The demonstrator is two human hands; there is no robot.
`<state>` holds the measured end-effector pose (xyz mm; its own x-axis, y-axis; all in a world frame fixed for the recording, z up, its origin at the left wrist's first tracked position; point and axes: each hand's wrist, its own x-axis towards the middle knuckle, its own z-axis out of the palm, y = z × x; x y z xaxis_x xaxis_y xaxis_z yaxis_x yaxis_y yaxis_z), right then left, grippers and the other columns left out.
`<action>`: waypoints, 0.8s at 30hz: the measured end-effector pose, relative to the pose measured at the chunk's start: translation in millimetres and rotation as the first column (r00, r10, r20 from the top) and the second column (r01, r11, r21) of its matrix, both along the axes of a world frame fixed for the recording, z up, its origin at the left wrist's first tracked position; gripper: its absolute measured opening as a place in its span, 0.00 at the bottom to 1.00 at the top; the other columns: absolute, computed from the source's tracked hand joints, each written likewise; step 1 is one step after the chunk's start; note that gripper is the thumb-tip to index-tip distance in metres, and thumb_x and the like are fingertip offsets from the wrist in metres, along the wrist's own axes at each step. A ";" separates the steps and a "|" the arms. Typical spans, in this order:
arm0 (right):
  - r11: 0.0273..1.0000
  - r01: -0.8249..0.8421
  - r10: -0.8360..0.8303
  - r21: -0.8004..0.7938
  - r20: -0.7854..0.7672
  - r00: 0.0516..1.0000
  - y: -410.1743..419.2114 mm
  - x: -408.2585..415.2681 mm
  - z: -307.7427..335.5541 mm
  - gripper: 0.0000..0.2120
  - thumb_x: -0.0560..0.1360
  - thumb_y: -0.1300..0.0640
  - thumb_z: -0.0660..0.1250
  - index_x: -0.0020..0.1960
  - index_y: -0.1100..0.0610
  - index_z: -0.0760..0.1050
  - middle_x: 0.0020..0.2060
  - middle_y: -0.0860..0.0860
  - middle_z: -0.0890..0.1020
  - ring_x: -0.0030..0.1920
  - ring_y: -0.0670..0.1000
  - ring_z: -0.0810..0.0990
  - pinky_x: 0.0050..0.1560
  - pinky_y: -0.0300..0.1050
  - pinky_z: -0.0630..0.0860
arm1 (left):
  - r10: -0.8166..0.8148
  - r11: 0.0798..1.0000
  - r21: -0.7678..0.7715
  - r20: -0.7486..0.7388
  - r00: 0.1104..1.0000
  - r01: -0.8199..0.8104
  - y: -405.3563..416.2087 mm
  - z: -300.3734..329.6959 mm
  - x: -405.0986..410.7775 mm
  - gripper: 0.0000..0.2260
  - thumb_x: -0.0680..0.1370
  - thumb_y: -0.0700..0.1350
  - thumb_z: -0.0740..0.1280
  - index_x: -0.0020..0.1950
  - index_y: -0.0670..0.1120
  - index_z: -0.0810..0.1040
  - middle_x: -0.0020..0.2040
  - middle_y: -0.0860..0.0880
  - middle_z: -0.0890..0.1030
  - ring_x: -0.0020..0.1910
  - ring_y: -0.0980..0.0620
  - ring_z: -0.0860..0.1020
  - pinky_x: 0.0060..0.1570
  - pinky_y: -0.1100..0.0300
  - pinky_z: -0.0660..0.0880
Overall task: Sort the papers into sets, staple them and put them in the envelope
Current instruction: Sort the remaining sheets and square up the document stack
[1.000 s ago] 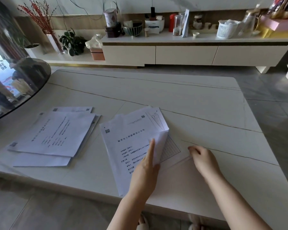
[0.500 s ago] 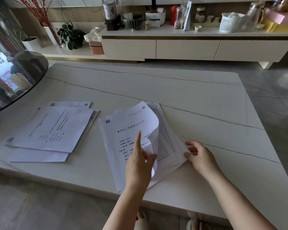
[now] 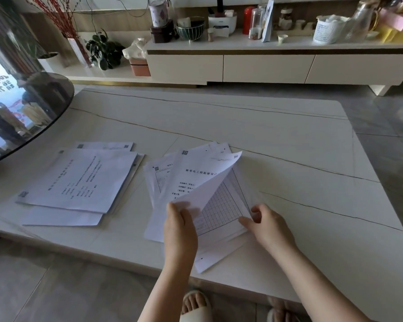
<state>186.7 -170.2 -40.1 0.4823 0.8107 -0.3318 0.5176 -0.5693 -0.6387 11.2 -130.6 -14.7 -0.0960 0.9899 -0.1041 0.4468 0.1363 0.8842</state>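
A fanned stack of printed papers [image 3: 191, 180] lies near the front edge of the white marble table [image 3: 265, 140]. My left hand [image 3: 180, 226] grips the lower edge of a lifted sheet [image 3: 209, 189], which is folded up over the stack. Under it shows a sheet with a printed grid [image 3: 221, 208]. My right hand [image 3: 265, 225] pinches the right corner of the grid sheet. A second pile of papers [image 3: 79, 182] lies flat to the left, apart from both hands. No stapler or envelope is in view.
A dark round glass tabletop [image 3: 33, 108] overhangs the table's left end. Behind the table runs a low white cabinet [image 3: 265, 66] crowded with jars, a bowl and a basket. A potted plant [image 3: 102, 52] stands at the back left. My slippered feet show below the table edge.
My left hand has lifted a sheet higher and turned it over the stack, exposing the grid sheet. The stack has fanned out. My right hand moved in and took hold of the grid sheet's corner.
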 end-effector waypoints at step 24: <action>0.925 0.365 -0.004 0.107 -0.956 0.292 14.6 -22.3 53.4 0.09 0.80 0.65 0.56 0.51 0.64 0.75 0.38 0.60 0.83 0.34 0.54 0.83 0.38 0.49 0.83 | -0.517 0.843 0.133 -0.073 0.853 0.522 -4.9 4.9 -0.1 0.21 0.75 0.61 0.65 0.66 0.56 0.75 0.61 0.66 0.75 0.62 0.69 0.70 0.62 0.71 0.66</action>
